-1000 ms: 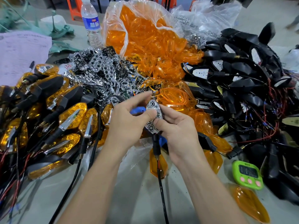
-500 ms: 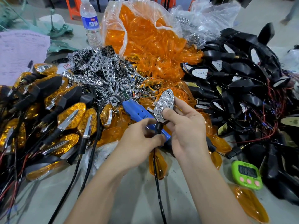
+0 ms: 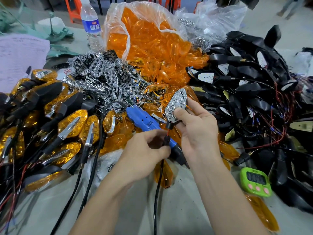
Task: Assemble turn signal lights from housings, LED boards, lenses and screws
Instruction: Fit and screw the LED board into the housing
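Observation:
My right hand (image 3: 197,131) grips a black housing with a chrome reflector (image 3: 176,106) fitted in it, face towards me, tip pointing up. My left hand (image 3: 144,155) pinches the housing's black stem and cable (image 3: 165,140) just below it; thin red wire shows between stem pieces. A blue electric screwdriver (image 3: 145,121) lies under both hands. Loose chrome reflectors (image 3: 98,77) are heaped at centre left, orange lenses (image 3: 152,48) spill from a clear bag behind, black housings with boards (image 3: 245,85) pile up at right, finished amber lights (image 3: 50,122) at left.
A green timer (image 3: 255,181) sits at lower right beside a loose orange lens (image 3: 262,212). A water bottle (image 3: 91,26) stands at the back, papers (image 3: 18,60) at far left. Black cables (image 3: 84,175) trail across the grey table (image 3: 177,209) near me.
The housing with reflector rose from between both hands to up right in my right hand. My left hand dropped to the stem and cable, uncovering the blue screwdriver.

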A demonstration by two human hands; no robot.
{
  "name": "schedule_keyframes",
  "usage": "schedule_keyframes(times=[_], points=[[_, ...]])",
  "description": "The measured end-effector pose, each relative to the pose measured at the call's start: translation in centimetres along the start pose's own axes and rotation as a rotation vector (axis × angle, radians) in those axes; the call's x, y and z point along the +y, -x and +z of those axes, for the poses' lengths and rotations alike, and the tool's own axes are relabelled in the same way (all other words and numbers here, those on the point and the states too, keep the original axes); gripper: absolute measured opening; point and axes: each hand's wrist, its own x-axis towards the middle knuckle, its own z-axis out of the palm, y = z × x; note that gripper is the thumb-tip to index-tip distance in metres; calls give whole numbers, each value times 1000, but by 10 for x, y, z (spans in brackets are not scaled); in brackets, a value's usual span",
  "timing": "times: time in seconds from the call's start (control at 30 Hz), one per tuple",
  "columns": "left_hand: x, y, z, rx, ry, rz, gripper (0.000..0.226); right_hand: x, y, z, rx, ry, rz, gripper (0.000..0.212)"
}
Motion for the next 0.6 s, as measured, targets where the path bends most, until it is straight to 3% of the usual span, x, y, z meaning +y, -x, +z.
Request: schedule_keyframes(times=[0.17, 0.6], points=[[1, -10, 4, 171, 155, 1, 9, 0, 2, 0, -19, 11, 6, 38], [-1, -13, 11, 233, 220, -126, 21, 6, 5, 4, -25, 64, -53, 46]])
